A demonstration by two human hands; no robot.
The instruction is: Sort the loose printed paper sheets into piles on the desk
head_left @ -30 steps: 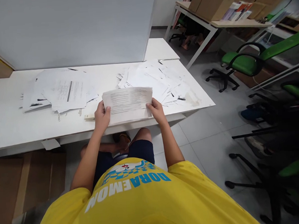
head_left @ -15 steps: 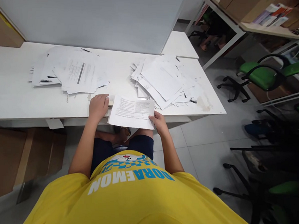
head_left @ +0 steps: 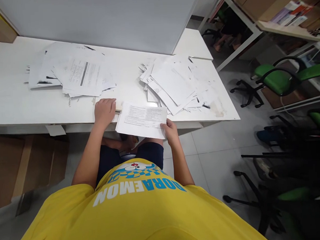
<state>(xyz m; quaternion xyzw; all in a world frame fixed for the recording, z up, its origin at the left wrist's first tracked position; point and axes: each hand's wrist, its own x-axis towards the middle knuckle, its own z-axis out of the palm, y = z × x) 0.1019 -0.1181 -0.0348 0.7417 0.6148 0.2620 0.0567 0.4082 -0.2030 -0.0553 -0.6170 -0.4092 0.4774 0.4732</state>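
Observation:
My right hand (head_left: 170, 130) grips the right edge of a small stack of printed sheets (head_left: 141, 120), thumb on top. The stack overhangs the front edge of the white table, above my lap. Its left edges are slightly fanned. My left hand (head_left: 105, 113) rests at the table edge, left of the stack, with its fingers closed and back up. A short pale strip (head_left: 119, 108) shows between those fingers and the sheets; the rest of it is hidden under the hand.
A loose pile of papers (head_left: 84, 75) lies at the table's left, and another messy pile (head_left: 171, 83) at its right. A grey partition (head_left: 98, 23) stands behind them. Cardboard boxes (head_left: 39, 162) sit under the table at left. Green chairs (head_left: 276, 78) stand on the right.
The camera view has shifted slightly. Both hands and the printed sheets stay in nearly the same place, with the sheets' left edges a little more fanned.

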